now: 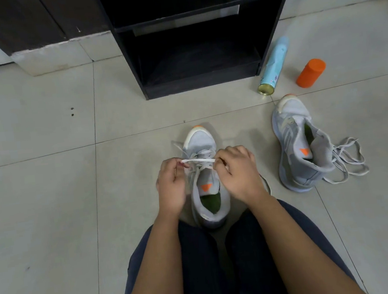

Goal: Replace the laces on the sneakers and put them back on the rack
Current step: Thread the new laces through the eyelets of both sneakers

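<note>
Between our knees, on the tiled floor (51,209), the near sneaker (199,140) stands upright with its toe pointing away from us. Our left hand (170,185) and right hand (241,173) sit on either side of its tongue, each pinching one end of a white lace (199,161) drawn taut across the shoe between them. Crossings show in the eyelets nearer the toe, so we judge this shoe partly laced, with the upper eyelets and the knot left to do. Farther right, the second sneaker (294,141) lies tipped on its side, its loose laces (350,161) trailing over the floor beside the heel; whether those are old or new we cannot tell. Beyond it lie a pale blue spray can (273,66) and an orange bottle (311,72). Farthest off stands the black rack (200,84); neither sneaker is on it yet, so that step remains.
</note>
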`<state>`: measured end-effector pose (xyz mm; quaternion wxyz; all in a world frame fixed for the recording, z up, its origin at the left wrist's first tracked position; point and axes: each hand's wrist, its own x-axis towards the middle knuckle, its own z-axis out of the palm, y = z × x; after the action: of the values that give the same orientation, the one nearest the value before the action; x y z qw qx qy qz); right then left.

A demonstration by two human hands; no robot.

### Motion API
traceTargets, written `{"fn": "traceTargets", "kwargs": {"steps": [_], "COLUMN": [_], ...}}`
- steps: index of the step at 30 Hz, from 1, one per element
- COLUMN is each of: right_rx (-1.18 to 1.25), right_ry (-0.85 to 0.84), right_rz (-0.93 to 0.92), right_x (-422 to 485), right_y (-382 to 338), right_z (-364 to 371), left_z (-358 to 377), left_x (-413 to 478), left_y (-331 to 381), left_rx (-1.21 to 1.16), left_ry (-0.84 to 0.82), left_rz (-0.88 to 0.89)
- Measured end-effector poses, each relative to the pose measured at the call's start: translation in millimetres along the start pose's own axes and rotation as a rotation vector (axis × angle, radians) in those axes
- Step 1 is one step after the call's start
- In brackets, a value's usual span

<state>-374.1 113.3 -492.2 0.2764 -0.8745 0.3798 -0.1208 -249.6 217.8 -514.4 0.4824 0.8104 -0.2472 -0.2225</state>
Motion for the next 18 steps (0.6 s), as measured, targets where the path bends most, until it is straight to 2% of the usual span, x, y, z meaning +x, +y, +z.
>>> {"fn": "traceTargets", "kwargs": {"steps": [3,6,7,9,12,13,14,16,18], "right_rx": [-0.163,-0.385,-0.42,-0.516,-0.601,-0.523,-0.376,0.1,0.401], "right_ry": [-0.235,-0.588,-0.648,-0.568,-0.242,-0.163,-0.156,-0.287,-0.409], "right_rz": [0.134,0.412,0.489,0.503,0.326,0.249,0.193,0.209,0.244], "right_x": [-1,-8,-13,-18,-12,-8,-4,1,3], "right_y": [-2,9,9,4,-11,-15,-18,-23,-27], "right_z": [-16,-40,-48,-58,-52,-45,-37,-22,-12], "left_z": [-1,1,1,1,1,1,2,2,2], "left_x": [-1,-4,-3,-1,-2,-3,-3,-3,-3], "left_y": [-2,4,5,4,2,2,1,3,3], "left_rx": [-0.119,-0.217,-0.234,-0.238,-0.174,-0.119,-0.065,-0.002,0.002], "left_ry": [-0.077,-0.12,-0.117,-0.119,-0.154,-0.167,-0.178,-0.186,-0.195], "left_rz": [-0.002,-0.015,-0.022,-0.034,0.033,0.088,0.138,0.22,0.268]}}
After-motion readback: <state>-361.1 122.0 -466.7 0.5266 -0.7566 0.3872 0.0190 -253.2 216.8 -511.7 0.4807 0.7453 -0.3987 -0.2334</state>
